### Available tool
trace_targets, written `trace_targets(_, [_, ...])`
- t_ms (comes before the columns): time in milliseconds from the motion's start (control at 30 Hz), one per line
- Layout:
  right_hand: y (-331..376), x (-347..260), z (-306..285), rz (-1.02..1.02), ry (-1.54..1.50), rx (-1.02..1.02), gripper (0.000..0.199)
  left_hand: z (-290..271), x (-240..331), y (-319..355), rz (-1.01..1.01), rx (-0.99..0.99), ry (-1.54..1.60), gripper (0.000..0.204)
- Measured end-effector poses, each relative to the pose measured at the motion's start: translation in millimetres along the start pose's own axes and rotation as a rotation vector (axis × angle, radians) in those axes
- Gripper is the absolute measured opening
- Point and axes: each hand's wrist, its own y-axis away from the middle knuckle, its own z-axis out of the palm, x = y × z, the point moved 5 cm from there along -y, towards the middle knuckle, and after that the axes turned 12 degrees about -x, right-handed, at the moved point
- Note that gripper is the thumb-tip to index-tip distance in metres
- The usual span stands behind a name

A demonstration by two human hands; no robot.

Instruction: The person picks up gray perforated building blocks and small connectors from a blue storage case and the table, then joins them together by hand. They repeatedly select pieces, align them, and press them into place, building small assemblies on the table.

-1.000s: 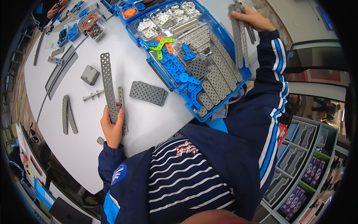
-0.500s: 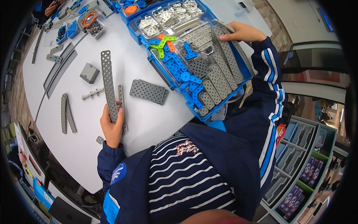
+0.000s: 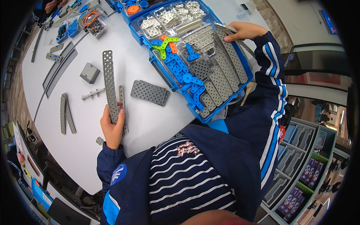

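Grey strip [image 3: 110,88] clamped in left hand [image 3: 111,129], right hand [image 3: 243,30] gripping beam [image 3: 225,27] at blue case's [image 3: 240,62] far edge

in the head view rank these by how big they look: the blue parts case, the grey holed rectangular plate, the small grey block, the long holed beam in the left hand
1. blue parts case
2. long holed beam
3. grey holed rectangular plate, close to the beam in area; the order is unsure
4. small grey block

A long grey perforated strip [image 3: 109,86] lies flat on the white bench [image 3: 146,120], left of centre, running from upper frame down into the left hand [image 3: 111,129]. A second grey strip [image 3: 225,27] — thin, pale, tilted — sits at upper right in the right hand [image 3: 243,30], over the blue parts case [image 3: 240,80].
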Motion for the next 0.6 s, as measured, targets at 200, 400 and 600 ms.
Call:
trace_targets(200, [-7.8,-10.2,3.4,-0.103,0.244,0.064,0.060,-0.9,-0.8,-0.2,0.001,0.000,-0.005,0.021])
trace_targets(400, [10.0,-5.4,11.6,-0.088,0.337,0.276,0.052,-0.7,-1.5,-0.8,0.003,-0.001,0.009,0.021])
trace_targets(600, [79.7,-1.7,25.8,-0.146,-0.102,0.630,0.048,-3.6,3.0,1.0,0.061,0.072,-0.095,0.028])
